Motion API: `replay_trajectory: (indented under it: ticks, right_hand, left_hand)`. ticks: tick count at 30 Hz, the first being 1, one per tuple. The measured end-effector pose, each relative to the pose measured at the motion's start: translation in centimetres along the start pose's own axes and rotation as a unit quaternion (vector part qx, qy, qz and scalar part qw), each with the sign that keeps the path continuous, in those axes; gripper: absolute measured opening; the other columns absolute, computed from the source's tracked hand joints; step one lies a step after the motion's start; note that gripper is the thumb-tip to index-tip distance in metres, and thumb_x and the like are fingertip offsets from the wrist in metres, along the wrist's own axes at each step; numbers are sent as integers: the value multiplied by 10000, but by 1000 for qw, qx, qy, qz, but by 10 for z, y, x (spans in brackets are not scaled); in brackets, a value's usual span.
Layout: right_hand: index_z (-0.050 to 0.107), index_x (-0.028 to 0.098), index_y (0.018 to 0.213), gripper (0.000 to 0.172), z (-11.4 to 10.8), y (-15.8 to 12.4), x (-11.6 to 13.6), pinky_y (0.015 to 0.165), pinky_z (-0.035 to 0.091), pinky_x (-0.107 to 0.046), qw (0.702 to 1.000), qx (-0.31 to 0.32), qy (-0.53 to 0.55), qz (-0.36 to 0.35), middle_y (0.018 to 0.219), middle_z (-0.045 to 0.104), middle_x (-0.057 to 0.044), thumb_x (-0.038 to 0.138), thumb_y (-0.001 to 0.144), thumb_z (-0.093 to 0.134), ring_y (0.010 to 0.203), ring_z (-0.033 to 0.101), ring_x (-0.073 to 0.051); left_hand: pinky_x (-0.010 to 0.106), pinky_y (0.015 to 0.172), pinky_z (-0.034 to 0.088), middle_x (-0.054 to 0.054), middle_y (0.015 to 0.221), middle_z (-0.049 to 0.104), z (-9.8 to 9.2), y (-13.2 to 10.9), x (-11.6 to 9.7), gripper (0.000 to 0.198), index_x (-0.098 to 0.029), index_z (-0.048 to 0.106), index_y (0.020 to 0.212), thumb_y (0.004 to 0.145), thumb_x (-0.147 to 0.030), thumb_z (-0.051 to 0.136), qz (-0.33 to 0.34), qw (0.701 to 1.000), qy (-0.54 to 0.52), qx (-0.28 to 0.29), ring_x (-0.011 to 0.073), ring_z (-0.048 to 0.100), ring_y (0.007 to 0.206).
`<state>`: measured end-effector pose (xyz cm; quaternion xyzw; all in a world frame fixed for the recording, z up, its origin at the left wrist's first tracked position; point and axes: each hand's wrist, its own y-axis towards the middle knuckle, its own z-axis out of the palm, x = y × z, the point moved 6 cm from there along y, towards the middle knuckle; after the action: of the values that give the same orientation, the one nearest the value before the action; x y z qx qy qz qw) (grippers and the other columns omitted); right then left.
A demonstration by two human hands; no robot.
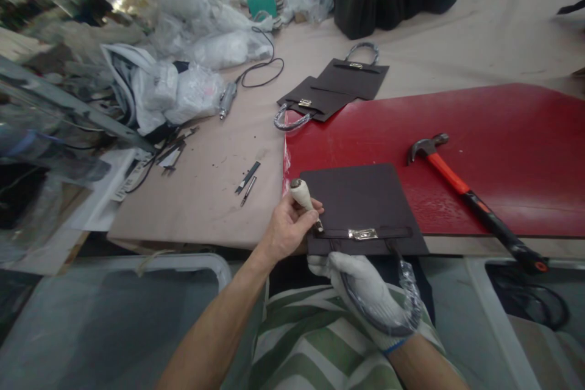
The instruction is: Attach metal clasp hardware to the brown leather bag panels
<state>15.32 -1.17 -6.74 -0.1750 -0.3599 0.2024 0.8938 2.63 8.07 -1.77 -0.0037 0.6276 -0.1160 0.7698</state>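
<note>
My bare left hand [286, 225] is closed around a short hand tool with a white-wrapped handle [301, 194]. Its small metal tip points down at the left end of the strap [333, 233] on a dark brown bag panel [356, 195]. A shiny metal clasp [363, 234] sits midway along that strap. In a white knit glove, my right hand [359, 274] is at the panel's near edge, fingers curled against it and partly hidden. The plastic-wrapped bag handle [410, 292] loops over the glove.
Under the panel lies a red mat [457, 195], with a claw hammer [470, 195] on its right part. Two more handled panels [351, 82] overlap farther back. A utility knife [247, 177], a thin metal bit [248, 191] and a corded tool [227, 99] lie leftward. Black bags [356, 0] stand behind.
</note>
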Motion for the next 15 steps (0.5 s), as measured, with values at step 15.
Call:
replay_trajectory:
  ticks: [15]
  right_hand:
    - [817, 227, 929, 339, -4, 0, 25, 1111, 494, -503, 983, -129, -90, -92, 1057, 784, -58, 420, 666, 910, 1085, 693, -309]
  left_hand:
    - [279, 790, 612, 76, 941, 748, -3, -6, -4, 487, -133, 638, 990, 764, -490, 880, -20, 1000, -15, -9, 196, 762, 855]
